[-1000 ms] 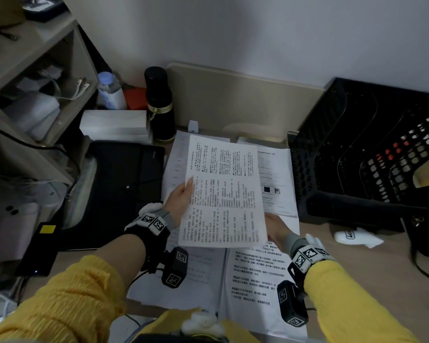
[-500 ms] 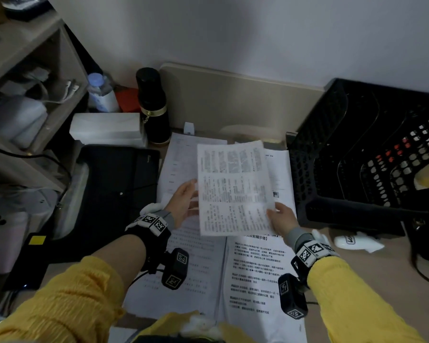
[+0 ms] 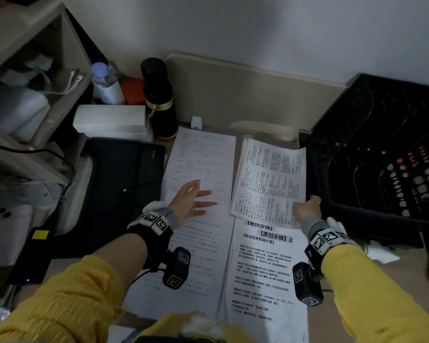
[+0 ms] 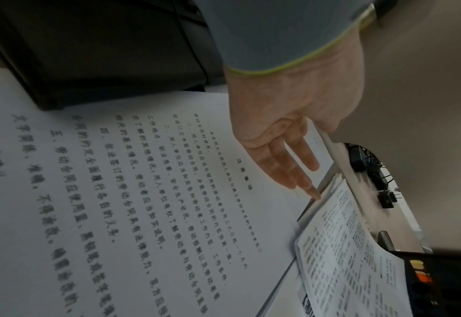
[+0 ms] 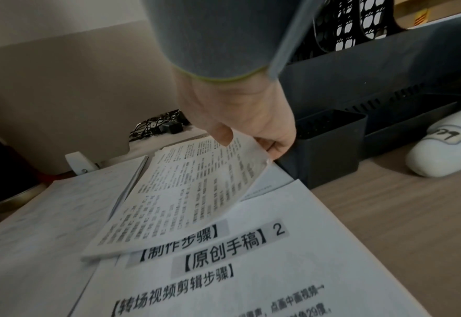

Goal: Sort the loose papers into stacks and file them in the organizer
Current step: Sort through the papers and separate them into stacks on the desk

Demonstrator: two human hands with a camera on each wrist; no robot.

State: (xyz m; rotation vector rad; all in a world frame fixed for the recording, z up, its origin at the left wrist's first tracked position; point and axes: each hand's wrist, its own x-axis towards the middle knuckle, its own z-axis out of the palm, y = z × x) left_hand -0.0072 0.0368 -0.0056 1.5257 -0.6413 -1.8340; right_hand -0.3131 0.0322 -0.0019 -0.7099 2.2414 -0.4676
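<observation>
Printed sheets lie in stacks on the desk. My right hand (image 3: 307,209) pinches the near right corner of a densely printed sheet (image 3: 268,181), thumb on top (image 5: 221,133), as it lies over the far right stack. The sheet (image 5: 185,193) overlaps a page with bold headings (image 3: 265,271). My left hand (image 3: 193,201) hovers with straight fingers (image 4: 288,165) over the left stacks (image 3: 201,164), holding nothing. The black mesh organizer (image 3: 372,149) stands at the right, just beyond the right hand.
A black folder (image 3: 117,179) lies left of the papers. A black flask (image 3: 159,97), a water bottle (image 3: 104,82) and a white box (image 3: 112,120) stand at the back left, beside wooden shelves (image 3: 22,70). A white object (image 5: 446,143) lies before the organizer.
The printed sheet went from held up between both hands to lowered onto the far right stack. My left hand let go of it and now hovers over the left papers.
</observation>
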